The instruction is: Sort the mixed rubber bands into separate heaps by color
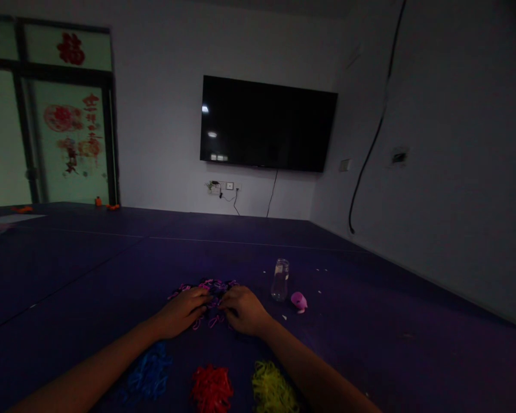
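Observation:
A loose spread of pink, purple and dark rubber bands (215,285) lies on the dark purple floor covering, with single loops showing at its near side. My left hand (183,311) rests at the left of this spread, its fingers reaching over the bands and apart. From the other side, my right hand (246,311) touches the bands with fingers curled and tips close together; what lies between them is too dark to make out. Nearer to me are a blue heap (149,371), a red heap (212,390) and a yellow heap (274,389) of similar bands.
Right of my hands stand a clear glass jar (280,281) and a small pink cup-like object (299,301), with white scraps around them. A large television (269,123) hangs on the far wall. A black cable (365,166) dangles at right. Orange objects (112,207) lie near the glass door.

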A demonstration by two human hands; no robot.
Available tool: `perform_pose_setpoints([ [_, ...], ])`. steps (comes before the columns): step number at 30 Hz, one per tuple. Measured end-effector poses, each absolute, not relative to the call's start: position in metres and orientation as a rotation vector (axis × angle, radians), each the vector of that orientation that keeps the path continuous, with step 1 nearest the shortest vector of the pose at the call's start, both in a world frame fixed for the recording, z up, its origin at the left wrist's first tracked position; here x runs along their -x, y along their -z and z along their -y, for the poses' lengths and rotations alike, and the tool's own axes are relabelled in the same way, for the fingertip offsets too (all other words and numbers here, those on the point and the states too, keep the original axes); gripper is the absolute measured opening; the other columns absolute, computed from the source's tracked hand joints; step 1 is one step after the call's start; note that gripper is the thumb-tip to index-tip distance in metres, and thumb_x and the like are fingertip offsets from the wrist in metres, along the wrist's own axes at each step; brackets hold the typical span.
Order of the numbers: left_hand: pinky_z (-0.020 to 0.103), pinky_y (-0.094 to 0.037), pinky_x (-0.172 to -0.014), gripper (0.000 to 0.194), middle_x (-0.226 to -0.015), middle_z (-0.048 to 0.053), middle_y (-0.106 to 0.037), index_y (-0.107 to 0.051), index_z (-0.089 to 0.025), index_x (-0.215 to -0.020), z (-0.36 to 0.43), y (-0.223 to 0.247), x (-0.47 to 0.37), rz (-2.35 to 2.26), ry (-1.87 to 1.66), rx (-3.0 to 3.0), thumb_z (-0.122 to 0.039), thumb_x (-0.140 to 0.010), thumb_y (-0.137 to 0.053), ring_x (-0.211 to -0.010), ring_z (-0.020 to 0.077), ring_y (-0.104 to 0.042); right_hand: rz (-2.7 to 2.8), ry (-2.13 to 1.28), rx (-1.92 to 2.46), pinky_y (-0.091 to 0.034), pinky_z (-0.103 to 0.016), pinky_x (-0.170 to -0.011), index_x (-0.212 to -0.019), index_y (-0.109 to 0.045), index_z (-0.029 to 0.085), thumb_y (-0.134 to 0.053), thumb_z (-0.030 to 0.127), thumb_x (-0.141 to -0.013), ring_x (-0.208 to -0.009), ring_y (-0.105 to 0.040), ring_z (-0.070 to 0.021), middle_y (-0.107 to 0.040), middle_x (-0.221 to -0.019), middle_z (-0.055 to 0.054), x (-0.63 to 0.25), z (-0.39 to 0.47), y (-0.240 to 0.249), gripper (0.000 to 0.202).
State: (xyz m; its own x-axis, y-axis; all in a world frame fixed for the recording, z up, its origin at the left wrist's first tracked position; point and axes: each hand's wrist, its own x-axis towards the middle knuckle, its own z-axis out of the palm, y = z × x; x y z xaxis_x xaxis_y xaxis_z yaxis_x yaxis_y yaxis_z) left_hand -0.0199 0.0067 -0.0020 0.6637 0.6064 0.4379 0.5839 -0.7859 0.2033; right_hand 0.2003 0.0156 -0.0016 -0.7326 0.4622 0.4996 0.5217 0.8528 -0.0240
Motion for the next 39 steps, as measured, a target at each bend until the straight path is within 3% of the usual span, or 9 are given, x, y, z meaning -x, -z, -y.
perform_pose_setpoints([
  [12, 0.032, -0.040, -0.089, 0.031, -0.113, 0.005, -0.055, -0.053, -0.023, -0.114, -0.0036, -0.0011, 0.0187, -1.057, -0.756, -2.808, -0.017, -0.086, -0.042, -0.105, 0.0187, -0.050, 2.488, 0.186, 0.746, -0.040, -0.030, -0.077, -0.091, -0.063, 0.017, -0.045, 0.009, -0.076, -0.088, -0.056, -0.0175, -0.064, -0.097, -0.006, -0.1998, -0.0133, -0.0026, 0.024],
  [21, 0.035, -0.040, -0.091, 0.034, -0.117, 0.006, -0.055, -0.050, -0.023, -0.118, -0.0052, 0.0016, 0.0190, -1.061, -0.788, -2.815, -0.017, -0.086, -0.042, -0.108, 0.0193, -0.049, 2.405, 0.267, 0.771, -0.041, -0.030, -0.080, -0.102, -0.059, 0.017, -0.043, 0.014, -0.083, -0.093, -0.054, -0.0183, -0.060, -0.102, -0.008, -0.2005, -0.0149, 0.0030, 0.025],
  [39, 0.036, -0.037, -0.095, 0.043, -0.125, 0.005, -0.050, -0.043, -0.028, -0.126, -0.0080, 0.0059, 0.0235, -0.992, -0.760, -2.830, -0.014, -0.086, -0.040, -0.114, 0.0187, -0.045, 2.583, 0.324, 0.756, -0.039, -0.030, -0.081, -0.108, -0.056, 0.018, -0.042, 0.014, -0.084, -0.095, -0.052, -0.0178, -0.058, -0.106, -0.008, -0.1970, -0.0113, -0.0015, 0.028],
])
